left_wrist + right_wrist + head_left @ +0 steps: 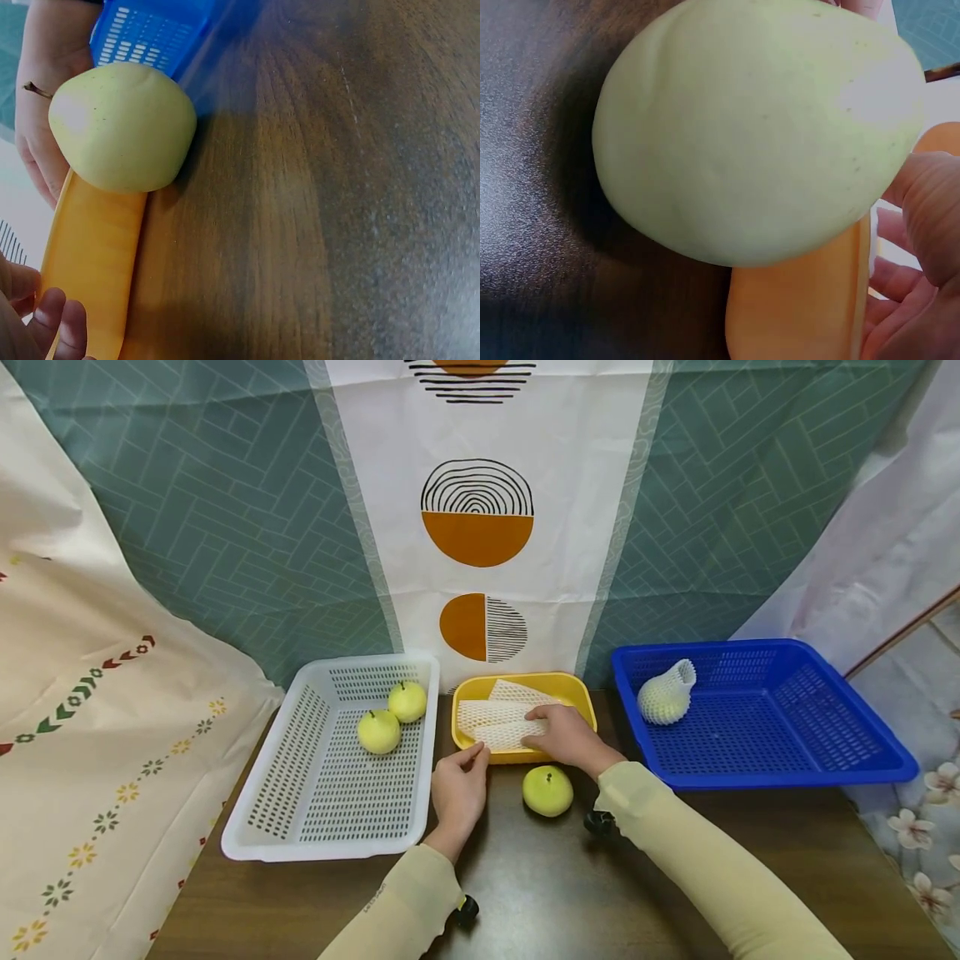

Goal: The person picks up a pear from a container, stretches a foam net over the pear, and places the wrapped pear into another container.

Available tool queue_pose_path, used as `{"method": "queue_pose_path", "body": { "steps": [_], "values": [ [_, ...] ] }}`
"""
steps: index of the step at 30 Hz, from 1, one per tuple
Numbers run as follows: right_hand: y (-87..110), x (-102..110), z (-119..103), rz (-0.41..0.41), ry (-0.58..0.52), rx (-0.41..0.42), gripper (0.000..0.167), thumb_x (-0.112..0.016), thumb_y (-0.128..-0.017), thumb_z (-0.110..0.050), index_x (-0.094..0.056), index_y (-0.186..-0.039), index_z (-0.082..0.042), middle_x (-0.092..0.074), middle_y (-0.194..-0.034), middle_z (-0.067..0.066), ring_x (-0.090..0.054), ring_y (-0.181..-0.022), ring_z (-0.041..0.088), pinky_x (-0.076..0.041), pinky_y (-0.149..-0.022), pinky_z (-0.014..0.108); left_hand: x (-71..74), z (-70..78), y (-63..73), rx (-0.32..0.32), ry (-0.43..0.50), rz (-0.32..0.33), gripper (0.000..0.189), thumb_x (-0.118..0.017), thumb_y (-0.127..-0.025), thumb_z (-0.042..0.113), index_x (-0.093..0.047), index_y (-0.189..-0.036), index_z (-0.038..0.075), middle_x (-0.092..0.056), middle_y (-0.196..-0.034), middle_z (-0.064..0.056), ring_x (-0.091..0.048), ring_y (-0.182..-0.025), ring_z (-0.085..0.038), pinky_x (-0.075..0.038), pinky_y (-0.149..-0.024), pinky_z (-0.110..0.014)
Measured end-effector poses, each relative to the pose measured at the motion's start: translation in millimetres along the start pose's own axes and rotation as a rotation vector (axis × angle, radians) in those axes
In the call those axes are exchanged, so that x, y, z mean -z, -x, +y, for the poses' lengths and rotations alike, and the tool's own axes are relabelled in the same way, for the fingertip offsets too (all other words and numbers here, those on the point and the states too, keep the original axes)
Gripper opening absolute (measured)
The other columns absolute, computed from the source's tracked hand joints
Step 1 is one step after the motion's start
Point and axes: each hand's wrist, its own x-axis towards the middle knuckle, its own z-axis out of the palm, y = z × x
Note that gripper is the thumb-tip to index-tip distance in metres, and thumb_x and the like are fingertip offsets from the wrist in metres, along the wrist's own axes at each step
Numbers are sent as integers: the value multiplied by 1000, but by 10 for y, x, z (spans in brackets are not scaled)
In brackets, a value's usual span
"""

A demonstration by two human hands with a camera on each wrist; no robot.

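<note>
Several flat white foam net sleeves (495, 714) lie in a small yellow tray (588, 714). My right hand (566, 735) reaches over the tray's right side, its thumb and fingers pinching the front sleeve. At the tray's front left, the fingertips of my left hand (459, 785) meet at the rim, by that sleeve's corner; whether they pinch it is hidden. A yellow-green pear (547, 791) rests on the table just before the tray, between my hands. Both wrist views show this pear (124, 127) up close, and the right one also shows my right thumb (930, 202).
On the left, a white basket (255, 777) holds two pears (378, 732). A blue basket (780, 777) on the right contains one pear in a foam net sleeve (666, 693). Patterned cloth (480, 435) hangs behind the dark wooden table (525, 893).
</note>
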Motion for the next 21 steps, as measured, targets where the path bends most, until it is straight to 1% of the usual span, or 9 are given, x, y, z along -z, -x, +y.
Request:
{"method": "queue_pose_path", "body": {
  "steps": [6, 11, 16, 21],
  "values": [
    [1, -17, 13, 17, -29, 15, 29, -73, -80, -26, -69, -107, -14, -67, -113, 1, -58, -111, 20, -47, -95, 40, -5, -19, 3, 18, 4, 0, 20, -69, -83, 39, -74, -100, 29, -72, -95, 14, -66, -83, -7, -52, -68, -32],
    [23, 17, 12, 29, -53, 16, 19, -71, -82, -19, -71, -101, -14, -69, -105, 1, -61, -100, 18, -51, -88, 38, -15, -34, 10, 14, 13, -1, 21, -69, -83, 38, -74, -101, 29, -72, -94, 13, -66, -82, -7, -52, -67, -31],
    [34, 86, -7, 56, -58, 42, 19, -70, -84, -21, -71, -101, -15, -69, -105, 0, -61, -98, 16, -51, -87, 37, -12, -57, 2, 8, 11, 22, 19, -70, -82, 37, -75, -99, 30, -72, -88, 12, -66, -78, -7, -51, -65, -31],
    [53, 184, -29, 80, -60, 48, 22, -69, -85, -24, -70, -104, -13, -69, -105, 2, -62, -99, 18, -52, -87, 38, -26, -57, -5, 7, 16, 14, 18, -70, -82, 38, -74, -98, 31, -72, -87, 11, -66, -77, -7, -51, -66, -30]
  ]
}}
